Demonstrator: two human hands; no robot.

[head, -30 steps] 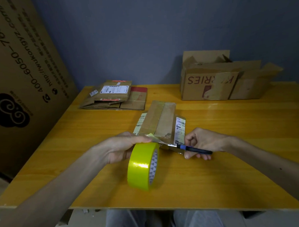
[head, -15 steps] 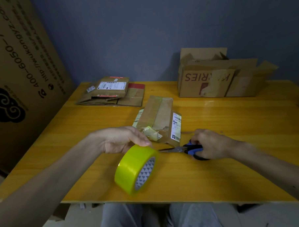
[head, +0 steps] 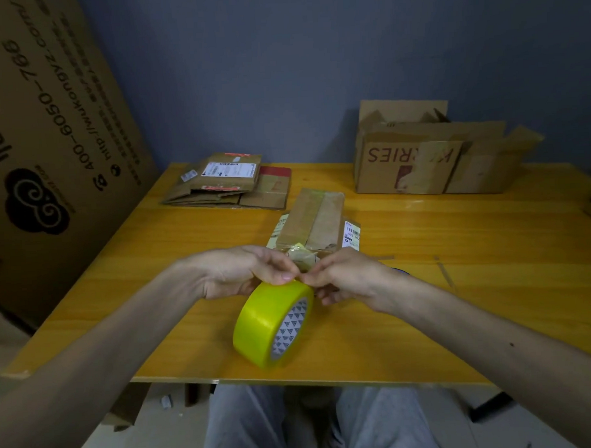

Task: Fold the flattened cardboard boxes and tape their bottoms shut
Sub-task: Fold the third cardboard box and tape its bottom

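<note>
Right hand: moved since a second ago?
Yes. The right hand has left the scissors and shifted left along the small box's near end, meeting the left hand above the tape roll.

Head view, down over table (head: 460,301)

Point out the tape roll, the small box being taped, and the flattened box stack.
tape roll (head: 263,321): head view, yellow outer band.
small box (head: 312,219): head view, taped top face.
flattened box stack (head: 231,179): head view, top box's label.

wall (head: 313,53): blue-grey, dim | table (head: 460,301): yellow wood | floor (head: 154,440): pale grey
</note>
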